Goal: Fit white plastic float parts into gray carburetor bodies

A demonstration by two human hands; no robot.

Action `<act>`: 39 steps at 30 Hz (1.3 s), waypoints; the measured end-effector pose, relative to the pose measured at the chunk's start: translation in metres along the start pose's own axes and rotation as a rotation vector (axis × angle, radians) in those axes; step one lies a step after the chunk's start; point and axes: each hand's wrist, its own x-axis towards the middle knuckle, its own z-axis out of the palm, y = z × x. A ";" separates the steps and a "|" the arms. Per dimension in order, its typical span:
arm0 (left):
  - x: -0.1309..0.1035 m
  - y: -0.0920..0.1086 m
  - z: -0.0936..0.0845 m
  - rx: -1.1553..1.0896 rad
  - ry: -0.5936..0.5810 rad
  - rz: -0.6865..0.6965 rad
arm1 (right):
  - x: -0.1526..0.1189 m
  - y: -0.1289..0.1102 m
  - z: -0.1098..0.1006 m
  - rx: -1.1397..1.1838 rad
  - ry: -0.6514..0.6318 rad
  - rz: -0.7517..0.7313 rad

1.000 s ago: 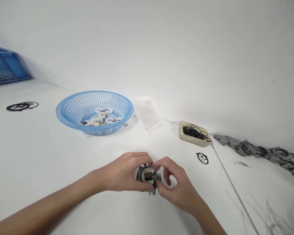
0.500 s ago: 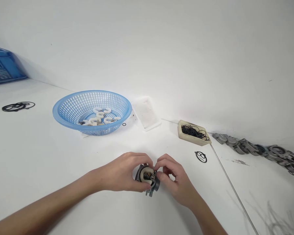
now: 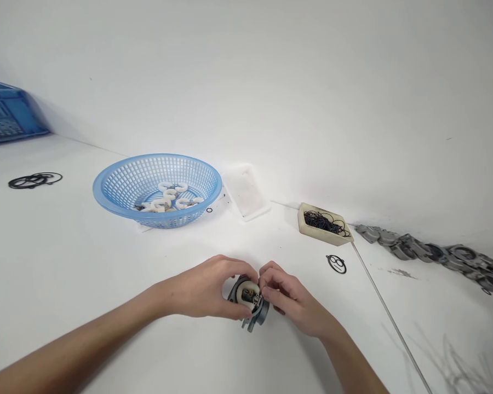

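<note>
A grey metal carburetor (image 3: 259, 317) is held tilted near the front middle, its open side facing up. Inside it lies a white C-shaped float (image 3: 241, 291) around small brass parts. My left hand (image 3: 213, 287) wraps around the carburetor from the left, thumb below and fingers over the top edge. At the carburetor's right rim, beside the end of the float, the thumb and forefinger of my right hand (image 3: 285, 295) are pinched together. Whatever lies between those fingertips is too small or hidden to make out.
A blue basket (image 3: 107, 200) holds several white floats. Beside it lies a white tray (image 3: 246, 191). Farther right are a cream box (image 3: 322, 236) of black rubber rings, a loose black gasket (image 3: 337, 264), a thin rod (image 3: 388, 306) and a row of grey metal bowls (image 3: 406, 246).
My right fingers have closed more tightly together at the carburetor's rim. The carburetor has shifted very slightly in my left hand, which keeps its hold.
</note>
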 end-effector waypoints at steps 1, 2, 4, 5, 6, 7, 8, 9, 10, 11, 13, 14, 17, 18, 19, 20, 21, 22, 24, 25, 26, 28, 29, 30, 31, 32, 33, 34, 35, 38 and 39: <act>0.000 0.000 -0.001 -0.007 -0.005 -0.002 | 0.000 0.001 0.000 0.013 -0.015 0.002; 0.000 0.001 -0.001 -0.014 -0.009 -0.003 | 0.000 0.002 0.000 0.027 -0.026 0.003; 0.000 0.001 -0.002 -0.028 -0.017 -0.001 | 0.000 0.003 0.000 0.052 -0.038 0.015; 0.000 0.002 -0.002 -0.033 -0.020 0.000 | 0.000 0.004 -0.001 0.062 -0.039 0.021; 0.000 0.002 -0.002 -0.038 -0.023 0.002 | 0.001 0.005 -0.001 0.070 -0.037 0.028; 0.000 0.002 -0.002 -0.041 -0.024 0.003 | 0.002 0.006 -0.003 0.074 -0.029 0.034; 0.000 0.002 -0.002 -0.042 -0.026 0.003 | 0.002 0.007 -0.004 0.077 -0.019 0.039; 0.000 0.002 -0.002 -0.039 -0.026 0.002 | 0.003 0.007 -0.006 0.078 -0.007 0.046; 0.000 0.002 -0.001 -0.032 -0.024 -0.001 | 0.003 0.008 -0.008 0.078 0.007 0.055; 0.001 0.001 -0.001 -0.023 -0.018 -0.001 | 0.004 0.009 -0.010 0.078 0.020 0.068; 0.001 0.000 0.000 -0.007 -0.005 0.011 | 0.004 0.010 -0.014 0.076 0.043 0.092; 0.001 0.000 0.000 -0.008 0.003 0.025 | 0.004 0.011 -0.015 0.074 0.050 0.100; 0.001 0.000 0.000 -0.045 0.030 0.070 | 0.004 0.009 -0.016 0.083 0.061 0.109; 0.001 0.000 0.000 -0.063 0.039 0.069 | 0.003 0.008 -0.015 0.085 0.063 0.110; 0.001 0.001 -0.001 -0.078 0.045 0.062 | 0.003 0.007 -0.014 0.084 0.066 0.111; 0.001 0.001 -0.002 -0.093 0.050 0.050 | 0.003 0.005 -0.012 0.082 0.071 0.112; 0.001 0.001 -0.003 -0.107 0.055 0.039 | 0.003 0.003 -0.011 0.080 0.078 0.113; 0.001 0.002 -0.004 -0.124 0.061 0.031 | 0.003 0.002 -0.010 0.079 0.087 0.113; 0.002 0.001 -0.006 -0.170 0.081 0.032 | 0.003 -0.001 -0.008 0.087 0.108 0.118; 0.002 0.001 -0.006 -0.198 0.096 0.039 | 0.003 -0.001 -0.008 0.095 0.120 0.120; 0.003 0.000 -0.006 -0.224 0.111 0.047 | 0.004 -0.001 -0.007 0.107 0.133 0.119; 0.003 0.000 -0.006 -0.245 0.137 0.058 | 0.004 -0.001 -0.006 0.142 0.178 0.103; 0.002 0.001 -0.006 -0.232 0.154 0.056 | 0.004 -0.001 -0.006 0.164 0.207 0.086; 0.002 0.002 -0.006 -0.204 0.174 0.049 | 0.003 -0.002 -0.005 0.188 0.237 0.065; 0.001 0.003 -0.005 -0.164 0.198 0.042 | 0.002 -0.002 -0.003 0.211 0.263 0.045; 0.000 0.005 -0.004 -0.117 0.224 0.039 | 0.001 -0.003 -0.002 0.231 0.283 0.028; -0.001 0.006 -0.003 -0.069 0.252 0.048 | 0.001 -0.004 -0.001 0.247 0.294 0.013; -0.002 0.007 -0.001 -0.021 0.280 0.071 | 0.000 -0.005 0.001 0.258 0.294 0.001; -0.002 0.008 0.001 0.026 0.304 0.109 | -0.001 -0.007 0.002 0.263 0.287 -0.010; -0.003 0.006 0.008 0.157 0.348 0.260 | -0.003 -0.009 0.006 0.247 0.256 -0.038; -0.003 0.005 0.010 0.198 0.355 0.304 | -0.003 -0.010 0.006 0.234 0.256 -0.039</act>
